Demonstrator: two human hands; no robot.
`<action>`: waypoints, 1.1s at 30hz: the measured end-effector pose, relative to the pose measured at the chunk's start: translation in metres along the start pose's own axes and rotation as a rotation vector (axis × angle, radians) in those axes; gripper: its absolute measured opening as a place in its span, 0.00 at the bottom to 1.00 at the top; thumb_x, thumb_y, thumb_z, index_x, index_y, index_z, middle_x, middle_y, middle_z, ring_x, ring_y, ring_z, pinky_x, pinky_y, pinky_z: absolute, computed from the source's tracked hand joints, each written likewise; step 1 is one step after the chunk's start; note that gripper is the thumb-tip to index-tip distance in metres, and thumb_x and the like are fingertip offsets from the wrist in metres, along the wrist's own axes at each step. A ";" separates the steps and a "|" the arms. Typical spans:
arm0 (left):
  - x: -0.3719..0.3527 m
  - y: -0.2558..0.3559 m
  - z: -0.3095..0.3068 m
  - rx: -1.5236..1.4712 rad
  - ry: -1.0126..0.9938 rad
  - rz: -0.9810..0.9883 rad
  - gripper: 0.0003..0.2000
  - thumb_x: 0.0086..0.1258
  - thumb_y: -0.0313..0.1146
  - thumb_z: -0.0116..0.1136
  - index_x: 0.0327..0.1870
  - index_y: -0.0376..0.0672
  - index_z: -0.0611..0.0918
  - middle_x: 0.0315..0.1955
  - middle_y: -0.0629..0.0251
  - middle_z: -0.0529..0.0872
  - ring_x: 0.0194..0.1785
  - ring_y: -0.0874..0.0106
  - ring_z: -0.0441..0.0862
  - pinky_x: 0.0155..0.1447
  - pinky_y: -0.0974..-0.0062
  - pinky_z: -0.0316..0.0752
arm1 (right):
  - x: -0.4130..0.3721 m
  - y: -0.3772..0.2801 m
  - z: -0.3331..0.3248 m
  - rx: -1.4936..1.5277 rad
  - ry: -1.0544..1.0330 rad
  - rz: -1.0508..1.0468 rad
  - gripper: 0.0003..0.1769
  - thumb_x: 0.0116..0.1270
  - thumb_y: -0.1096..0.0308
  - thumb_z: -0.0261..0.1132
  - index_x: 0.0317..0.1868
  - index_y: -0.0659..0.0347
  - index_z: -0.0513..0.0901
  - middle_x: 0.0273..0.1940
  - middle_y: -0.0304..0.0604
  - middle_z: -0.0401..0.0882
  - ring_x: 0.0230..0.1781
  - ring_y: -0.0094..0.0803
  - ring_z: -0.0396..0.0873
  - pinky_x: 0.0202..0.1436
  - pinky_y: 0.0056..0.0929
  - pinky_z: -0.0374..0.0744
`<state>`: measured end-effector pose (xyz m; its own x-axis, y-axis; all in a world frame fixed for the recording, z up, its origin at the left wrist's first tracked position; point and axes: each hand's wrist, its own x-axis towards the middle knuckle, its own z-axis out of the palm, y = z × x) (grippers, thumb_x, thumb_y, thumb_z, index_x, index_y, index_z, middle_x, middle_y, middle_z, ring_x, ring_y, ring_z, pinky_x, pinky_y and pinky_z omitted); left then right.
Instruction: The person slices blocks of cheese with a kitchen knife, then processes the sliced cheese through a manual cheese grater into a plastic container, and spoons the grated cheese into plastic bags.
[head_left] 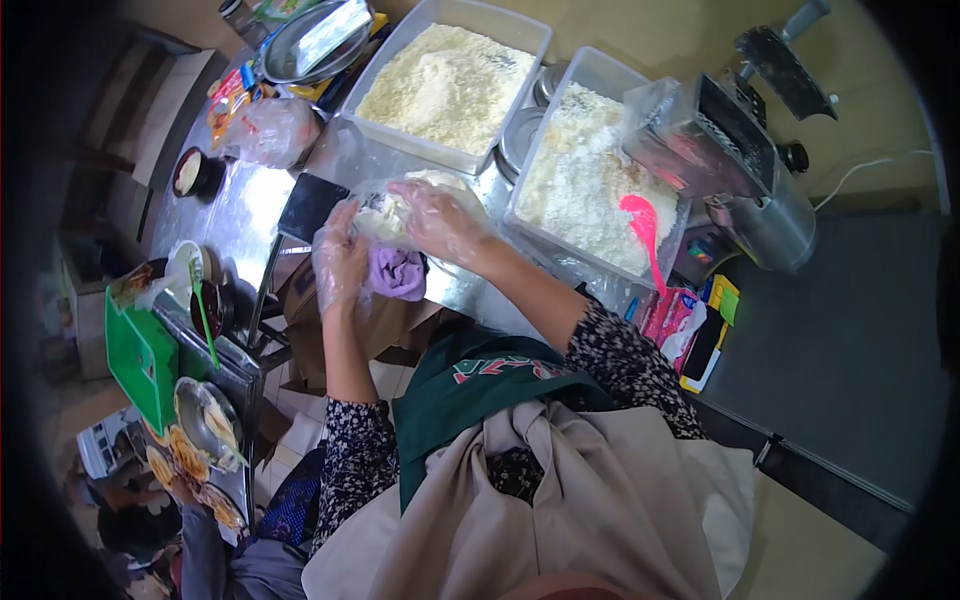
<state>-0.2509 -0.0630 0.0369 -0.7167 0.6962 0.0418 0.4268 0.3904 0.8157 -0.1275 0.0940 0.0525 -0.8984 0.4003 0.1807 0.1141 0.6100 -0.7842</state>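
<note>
Both hands wear clear plastic gloves. My left hand (342,255) is at the left side of a clear plastic bag with white, dough-like stuff (378,218), its fingers curled at the bag's edge. From the right, my right hand (438,220) presses on the same white stuff, fingers bent over it. Just below the hands lies a bunched purple cloth (397,272) at the metal table's edge. Behind them stands a clear tub of pale crumbly powder (480,155). A second tub of white flour (527,208) holds a pink scoop (640,222).
A metal grater machine (720,140) stands over the second tub. At the left are a black panel (312,207), a plastic bag (272,133), a bowl (187,172) and a green tray (138,350). Another person's grey sleeve (203,555) is at lower left, beside flatbreads (188,452).
</note>
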 end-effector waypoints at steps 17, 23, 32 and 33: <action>-0.014 0.122 0.045 0.101 -0.061 0.246 0.17 0.61 0.27 0.60 0.53 0.47 0.81 0.62 0.52 0.70 0.62 0.53 0.72 0.62 0.62 0.69 | -0.033 0.194 -0.166 -0.283 0.427 1.134 0.28 0.71 0.51 0.49 0.60 0.63 0.73 0.62 0.61 0.69 0.63 0.54 0.68 0.67 0.42 0.65; -0.019 0.115 0.048 0.140 -0.126 0.185 0.18 0.63 0.25 0.59 0.54 0.49 0.81 0.64 0.53 0.69 0.63 0.57 0.72 0.58 0.67 0.73 | -0.043 0.141 -0.163 -0.404 0.082 0.754 0.26 0.67 0.46 0.52 0.56 0.53 0.78 0.59 0.51 0.73 0.57 0.49 0.73 0.62 0.46 0.69; -0.023 0.115 0.064 0.073 -0.140 0.183 0.19 0.63 0.25 0.60 0.56 0.50 0.79 0.63 0.58 0.71 0.46 0.67 0.81 0.45 0.72 0.78 | -0.109 0.137 -0.194 -0.159 0.136 0.603 0.20 0.62 0.72 0.58 0.55 0.51 0.77 0.47 0.48 0.81 0.50 0.44 0.79 0.55 0.34 0.74; -0.023 0.115 0.068 0.076 -0.138 0.182 0.19 0.63 0.25 0.60 0.56 0.50 0.79 0.63 0.58 0.71 0.46 0.67 0.81 0.45 0.72 0.78 | -0.111 0.140 -0.194 -0.155 0.177 0.567 0.21 0.62 0.72 0.57 0.57 0.50 0.75 0.49 0.49 0.81 0.51 0.44 0.78 0.55 0.34 0.74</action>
<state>-0.1476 0.0071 0.0902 -0.5446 0.8326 0.1008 0.5861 0.2918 0.7559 0.0709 0.2675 0.0379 -0.5973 0.7909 -0.1334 0.6262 0.3559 -0.6937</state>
